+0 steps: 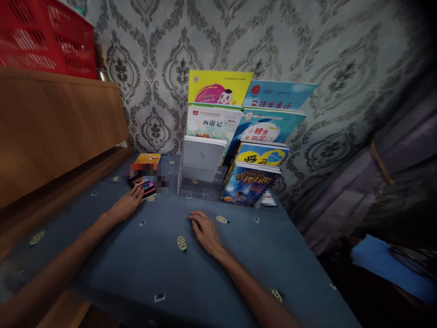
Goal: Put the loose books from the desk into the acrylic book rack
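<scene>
My left hand (128,205) reaches forward over the blue-grey tablecloth (164,269), its fingertips touching a small dark book (143,186) that lies flat. An orange book (147,159) lies just behind that one. My right hand (205,231) rests palm down on the cloth with its fingers loosely stretched out and nothing in it. Ahead of both hands stands a clear tiered book stand (200,182) holding several children's books, among them a white one (203,152), a yellow one (218,87) and a dark blue one (251,183).
A wooden cabinet (51,127) rises at the left with a red plastic crate (44,36) on top. Patterned wallpaper is behind the stand. The table's right edge drops off near a curtain (385,182) and something blue (385,269) lower down.
</scene>
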`<action>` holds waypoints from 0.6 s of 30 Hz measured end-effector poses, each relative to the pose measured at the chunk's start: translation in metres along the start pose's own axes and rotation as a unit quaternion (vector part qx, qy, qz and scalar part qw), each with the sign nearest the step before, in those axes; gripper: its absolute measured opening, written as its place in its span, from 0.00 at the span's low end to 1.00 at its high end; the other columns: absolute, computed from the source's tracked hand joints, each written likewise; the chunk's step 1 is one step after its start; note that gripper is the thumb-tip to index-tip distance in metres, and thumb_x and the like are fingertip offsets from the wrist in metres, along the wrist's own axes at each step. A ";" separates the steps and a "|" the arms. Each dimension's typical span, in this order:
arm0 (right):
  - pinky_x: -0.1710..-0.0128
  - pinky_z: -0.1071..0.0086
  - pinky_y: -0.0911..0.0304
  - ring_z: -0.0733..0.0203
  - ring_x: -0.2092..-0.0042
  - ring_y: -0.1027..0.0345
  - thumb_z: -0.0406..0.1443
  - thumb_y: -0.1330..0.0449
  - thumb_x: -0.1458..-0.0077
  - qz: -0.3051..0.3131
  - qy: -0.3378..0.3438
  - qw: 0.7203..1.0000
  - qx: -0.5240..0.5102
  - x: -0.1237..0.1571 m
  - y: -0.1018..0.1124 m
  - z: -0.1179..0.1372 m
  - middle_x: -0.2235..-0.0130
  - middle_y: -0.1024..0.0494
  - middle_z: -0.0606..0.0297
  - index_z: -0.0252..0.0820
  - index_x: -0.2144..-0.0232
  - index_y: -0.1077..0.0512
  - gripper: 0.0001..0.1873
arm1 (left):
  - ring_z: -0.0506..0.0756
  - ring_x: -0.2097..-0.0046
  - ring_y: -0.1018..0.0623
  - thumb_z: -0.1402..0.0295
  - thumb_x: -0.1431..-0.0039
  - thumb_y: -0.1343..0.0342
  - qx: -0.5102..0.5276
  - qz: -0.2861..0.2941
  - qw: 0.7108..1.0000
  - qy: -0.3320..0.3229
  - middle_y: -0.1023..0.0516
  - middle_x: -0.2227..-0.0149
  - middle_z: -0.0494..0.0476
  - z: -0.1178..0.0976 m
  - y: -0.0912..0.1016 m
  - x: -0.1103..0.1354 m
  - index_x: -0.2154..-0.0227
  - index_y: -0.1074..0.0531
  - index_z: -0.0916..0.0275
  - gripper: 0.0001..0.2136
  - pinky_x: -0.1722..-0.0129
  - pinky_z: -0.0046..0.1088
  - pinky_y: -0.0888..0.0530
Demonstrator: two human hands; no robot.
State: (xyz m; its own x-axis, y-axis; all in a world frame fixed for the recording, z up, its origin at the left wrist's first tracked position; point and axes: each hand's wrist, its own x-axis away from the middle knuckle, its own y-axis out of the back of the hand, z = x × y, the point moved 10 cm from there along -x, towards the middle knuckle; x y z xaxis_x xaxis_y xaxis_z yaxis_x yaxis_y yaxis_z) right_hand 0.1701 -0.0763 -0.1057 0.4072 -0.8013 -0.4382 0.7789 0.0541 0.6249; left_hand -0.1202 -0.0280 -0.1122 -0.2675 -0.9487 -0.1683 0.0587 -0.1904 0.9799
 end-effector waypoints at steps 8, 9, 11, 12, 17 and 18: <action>0.45 0.55 0.33 0.54 0.49 0.28 0.29 0.49 0.39 0.004 -0.006 1.000 -0.002 0.001 -0.002 -0.002 0.51 0.22 0.55 0.42 0.55 0.22 0.17 | 0.57 0.30 0.40 0.63 0.31 0.58 0.107 0.001 0.993 -0.049 0.38 0.31 0.55 -0.034 0.015 0.089 0.34 0.38 0.53 0.24 0.35 0.41 0.33; 0.45 0.55 0.33 0.54 0.49 0.28 0.29 0.49 0.39 0.005 -0.005 1.000 -0.001 0.001 -0.002 -0.002 0.51 0.22 0.54 0.42 0.55 0.22 0.17 | 0.58 0.30 0.39 0.61 0.32 0.56 0.120 0.008 0.992 -0.047 0.38 0.31 0.54 -0.035 0.018 0.096 0.34 0.38 0.51 0.24 0.35 0.41 0.33; 0.46 0.56 0.33 0.54 0.49 0.28 0.28 0.49 0.39 0.010 -0.002 1.000 0.001 0.001 -0.002 0.000 0.51 0.22 0.55 0.42 0.55 0.22 0.17 | 0.59 0.32 0.36 0.58 0.33 0.54 0.146 0.021 0.988 -0.040 0.36 0.32 0.54 -0.035 0.023 0.103 0.35 0.36 0.49 0.24 0.34 0.42 0.35; 0.46 0.57 0.33 0.55 0.49 0.28 0.28 0.49 0.39 0.012 -0.001 1.000 0.001 0.001 -0.002 0.001 0.52 0.22 0.55 0.42 0.55 0.22 0.17 | 0.59 0.32 0.34 0.56 0.33 0.53 0.158 0.026 0.987 -0.033 0.35 0.33 0.54 -0.033 0.024 0.103 0.37 0.34 0.50 0.24 0.34 0.42 0.35; 0.46 0.57 0.33 0.55 0.50 0.28 0.27 0.48 0.39 0.008 0.010 1.000 0.008 0.001 -0.002 0.002 0.53 0.21 0.55 0.41 0.56 0.23 0.16 | 0.63 0.33 0.34 0.49 0.33 0.58 0.144 0.026 0.982 0.122 0.37 0.32 0.66 -0.005 0.012 0.073 0.37 0.35 0.63 0.30 0.35 0.44 0.35; 0.46 0.57 0.33 0.55 0.50 0.28 0.27 0.48 0.39 0.006 0.014 1.000 0.008 0.001 -0.003 0.001 0.53 0.21 0.55 0.41 0.56 0.23 0.16 | 0.65 0.32 0.36 0.49 0.33 0.58 0.124 0.027 0.981 0.147 0.38 0.32 0.69 -0.002 0.008 0.067 0.36 0.37 0.66 0.32 0.35 0.45 0.36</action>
State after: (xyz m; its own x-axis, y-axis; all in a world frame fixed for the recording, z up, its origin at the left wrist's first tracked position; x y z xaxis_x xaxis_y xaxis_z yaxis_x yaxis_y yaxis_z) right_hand 0.1678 -0.0781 -0.1069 0.4302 -0.7839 -0.4477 0.7663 0.0550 0.6401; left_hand -0.1357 -0.0937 -0.1158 0.0213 -0.9945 -0.1027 -0.1798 -0.1049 0.9781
